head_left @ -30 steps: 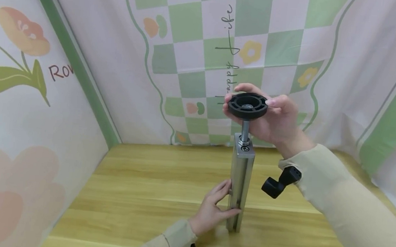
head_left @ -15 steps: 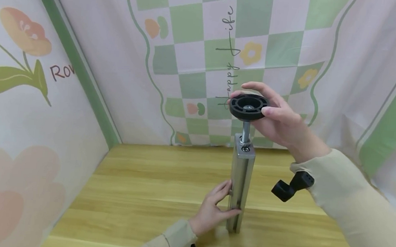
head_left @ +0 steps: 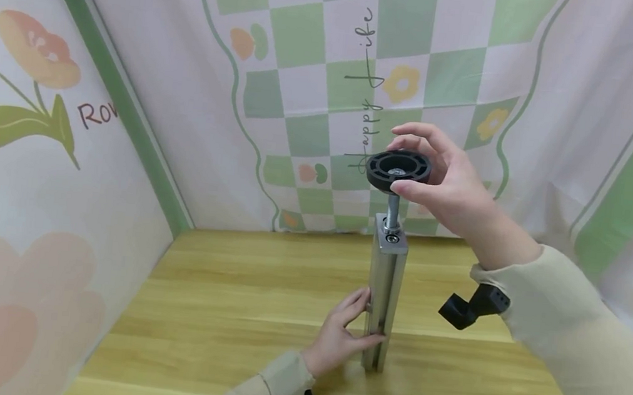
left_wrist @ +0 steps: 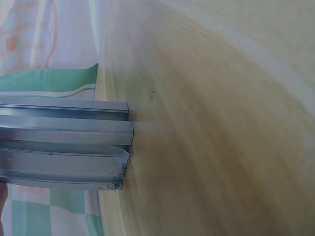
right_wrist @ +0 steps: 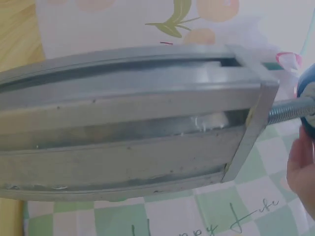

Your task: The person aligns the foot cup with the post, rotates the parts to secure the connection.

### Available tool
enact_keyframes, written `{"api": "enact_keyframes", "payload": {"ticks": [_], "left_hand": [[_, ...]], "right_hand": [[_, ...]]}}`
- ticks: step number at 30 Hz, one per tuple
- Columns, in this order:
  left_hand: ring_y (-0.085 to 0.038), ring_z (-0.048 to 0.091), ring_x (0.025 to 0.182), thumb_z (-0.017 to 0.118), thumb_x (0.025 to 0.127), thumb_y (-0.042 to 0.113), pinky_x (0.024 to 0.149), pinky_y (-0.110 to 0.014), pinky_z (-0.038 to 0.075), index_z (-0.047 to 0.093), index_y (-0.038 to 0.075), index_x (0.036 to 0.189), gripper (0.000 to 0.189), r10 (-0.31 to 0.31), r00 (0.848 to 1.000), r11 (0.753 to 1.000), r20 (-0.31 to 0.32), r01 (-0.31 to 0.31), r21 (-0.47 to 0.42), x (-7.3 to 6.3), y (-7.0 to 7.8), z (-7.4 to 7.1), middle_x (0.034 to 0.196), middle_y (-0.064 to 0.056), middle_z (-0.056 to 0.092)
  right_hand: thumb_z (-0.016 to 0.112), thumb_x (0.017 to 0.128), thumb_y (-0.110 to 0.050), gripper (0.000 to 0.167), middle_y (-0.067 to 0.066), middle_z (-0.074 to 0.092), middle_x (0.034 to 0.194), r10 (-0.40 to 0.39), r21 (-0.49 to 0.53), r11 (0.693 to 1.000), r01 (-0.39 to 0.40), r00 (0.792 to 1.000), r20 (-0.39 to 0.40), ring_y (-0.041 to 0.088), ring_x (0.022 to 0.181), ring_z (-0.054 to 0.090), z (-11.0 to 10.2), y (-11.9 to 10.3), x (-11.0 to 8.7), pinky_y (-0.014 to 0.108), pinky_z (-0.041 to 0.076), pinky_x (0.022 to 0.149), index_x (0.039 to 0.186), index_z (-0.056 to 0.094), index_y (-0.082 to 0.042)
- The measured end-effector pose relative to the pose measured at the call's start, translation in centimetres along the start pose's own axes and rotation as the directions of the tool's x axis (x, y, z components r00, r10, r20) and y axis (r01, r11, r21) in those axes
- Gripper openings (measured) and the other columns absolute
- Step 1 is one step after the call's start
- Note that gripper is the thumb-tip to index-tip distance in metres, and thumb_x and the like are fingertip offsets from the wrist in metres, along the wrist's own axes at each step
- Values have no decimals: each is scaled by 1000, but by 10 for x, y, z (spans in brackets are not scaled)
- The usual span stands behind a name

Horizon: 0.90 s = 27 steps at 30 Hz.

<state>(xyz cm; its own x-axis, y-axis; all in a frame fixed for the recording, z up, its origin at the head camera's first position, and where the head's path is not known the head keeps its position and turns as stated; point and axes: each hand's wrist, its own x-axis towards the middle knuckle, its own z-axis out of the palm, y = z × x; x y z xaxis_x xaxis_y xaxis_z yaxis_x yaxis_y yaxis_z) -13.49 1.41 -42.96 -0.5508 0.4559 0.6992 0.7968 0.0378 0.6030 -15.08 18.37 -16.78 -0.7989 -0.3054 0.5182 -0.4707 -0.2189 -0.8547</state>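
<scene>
An aluminium extrusion profile [head_left: 384, 291] stands upright on the wooden table, its lower end at the tabletop in the left wrist view. My left hand [head_left: 335, 337] grips it low down, thumb across the near side and fingers at the left. Out of the end plate [head_left: 392, 246] on top rises a threaded rod [head_left: 392, 210], which carries a black round leveling foot [head_left: 379, 176]. My right hand [head_left: 456, 181] holds this foot at its rim, thumb at the near edge and fingers toward the far right side. In the right wrist view the steel rod [right_wrist: 290, 109] shows between plate and foot.
The wooden table [head_left: 241, 279] reaches back to a printed curtain [head_left: 291, 101] with green checks. Another flowered curtain [head_left: 67, 201] hangs along the left. A black camera mount [head_left: 470, 308] sticks out below the right sleeve.
The right thumb has swept left along the rim from the right side to the near edge, while the fingers drew back right. The right wrist shifted right. Left hand and profile stayed put.
</scene>
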Motion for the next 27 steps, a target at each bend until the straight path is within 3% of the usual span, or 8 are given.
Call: {"api": "enact_keyframes", "payload": {"ticks": [5, 8, 10, 14, 20, 23, 27], "left_hand": [[-31, 59, 104, 77, 73, -2, 100, -30, 51, 26, 10, 147, 91, -10, 1000, 1000, 3, 11, -12, -1, 0, 0, 131, -24, 49], [-30, 59, 104, 77, 73, -2, 100, -30, 52, 26, 11, 147, 91, -10, 1000, 1000, 3, 10, -18, -1, 0, 0, 131, -23, 49], [-30, 59, 103, 77, 73, -2, 99, -30, 52, 25, 11, 147, 92, -8, 1000, 1000, 3, 9, -17, -2, 0, 0, 130, -23, 49], [-31, 58, 104, 76, 74, -3, 99, -30, 52, 25, 12, 147, 91, -20, 1000, 999, 2, 20, -30, -2, -1, 1, 132, -23, 48], [-31, 58, 104, 76, 74, -3, 99, -30, 52, 24, 13, 148, 92, -26, 1000, 999, 8, 26, -44, -2, -1, 1, 133, -23, 47], [-31, 58, 104, 76, 74, -3, 100, -30, 52, 24, 13, 148, 92, -22, 1000, 999, 10, 22, -44, -2, -2, 1, 133, -22, 47], [-30, 58, 103, 77, 73, -4, 99, -30, 53, 22, 16, 149, 95, 1, 1000, 999, 4, -1, -34, -2, -2, 1, 132, -23, 48]], "right_hand": [[65, 75, 18, 59, 6, 54, 107, 8, -123, 992, -16, 998, -65, 16, 91, 58, 5, -4, -1, 16, 57, 71, 121, 54, -17], [69, 74, 14, 59, 4, 54, 105, 13, -234, 972, -38, 994, -106, 13, 85, 58, 9, -7, -2, 15, 54, 62, 121, 52, -18], [72, 75, 9, 60, 2, 53, 104, 14, -322, 945, -57, 991, -133, 12, 83, 56, 12, -9, -3, 15, 53, 59, 123, 51, -19], [78, 74, -2, 61, -1, 50, 103, -5, -496, 863, -95, 980, -197, 13, 83, 54, 18, -12, -5, 14, 51, 57, 125, 49, -21], [82, 71, -10, 64, -2, 46, 98, -84, -606, 789, -98, 961, -265, 15, 78, 51, 28, -12, -7, 14, 47, 53, 125, 50, -15], [84, 68, -13, 66, -3, 42, 97, -142, -658, 748, -89, 947, -289, 16, 81, 45, 33, -11, -7, 14, 43, 62, 125, 50, -11], [86, 65, -13, 69, -3, 36, 97, -213, -690, 721, -56, 930, -299, 15, 88, 37, 38, -9, -7, 20, 37, 72, 125, 51, -8]]}}
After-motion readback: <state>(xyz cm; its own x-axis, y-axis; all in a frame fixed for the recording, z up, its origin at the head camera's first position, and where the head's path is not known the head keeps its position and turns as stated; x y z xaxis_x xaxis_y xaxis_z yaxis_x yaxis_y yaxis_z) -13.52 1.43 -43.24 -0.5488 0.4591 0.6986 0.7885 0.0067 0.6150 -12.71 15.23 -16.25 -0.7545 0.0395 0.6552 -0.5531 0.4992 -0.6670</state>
